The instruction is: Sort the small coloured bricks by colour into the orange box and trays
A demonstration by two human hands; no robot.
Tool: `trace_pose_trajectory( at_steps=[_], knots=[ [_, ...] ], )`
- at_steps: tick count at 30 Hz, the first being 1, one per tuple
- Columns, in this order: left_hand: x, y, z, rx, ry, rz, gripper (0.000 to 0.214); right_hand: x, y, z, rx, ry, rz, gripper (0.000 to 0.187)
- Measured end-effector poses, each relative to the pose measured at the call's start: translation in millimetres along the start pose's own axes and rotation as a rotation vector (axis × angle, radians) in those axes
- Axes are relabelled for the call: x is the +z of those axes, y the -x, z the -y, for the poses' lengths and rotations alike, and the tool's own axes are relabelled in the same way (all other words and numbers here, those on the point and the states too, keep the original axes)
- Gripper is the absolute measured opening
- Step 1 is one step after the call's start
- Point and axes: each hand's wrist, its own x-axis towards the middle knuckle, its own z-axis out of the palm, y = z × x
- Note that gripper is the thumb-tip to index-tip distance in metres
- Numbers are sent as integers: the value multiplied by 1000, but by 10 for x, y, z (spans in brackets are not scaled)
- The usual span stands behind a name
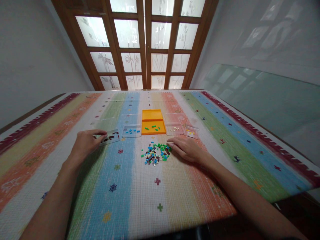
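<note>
A mixed pile of small toy building bricks (pixel 154 155) in green, blue, dark brown and pale colours lies on the striped tablecloth. At its right edge is my right hand (pixel 186 149), fingers bent together at the green bricks; whatever the fingertips hold is hidden. My left hand (pixel 87 141) reaches over the left side of a clear plastic box (pixel 110 142) with dark brown bricks in it. The thumb and fingers there are closed together, and I cannot make out anything between them.
Behind the pile stand a clear box (pixel 131 135) with blue bricks, an open orange case (pixel 152 115) with several green bricks, a clear box (pixel 174 133) with whitish bricks and a smaller clear box (pixel 196 136) with yellow and white pieces. Wooden glazed doors (pixel 146 60) rise beyond the table.
</note>
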Motion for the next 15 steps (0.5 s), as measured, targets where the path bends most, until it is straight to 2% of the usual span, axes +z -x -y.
trace_pose_trajectory(
  at_steps=[15],
  knots=[
    [30, 4, -41, 8, -14, -23, 19, 10, -13, 25, -41, -4, 42, 37]
  ],
)
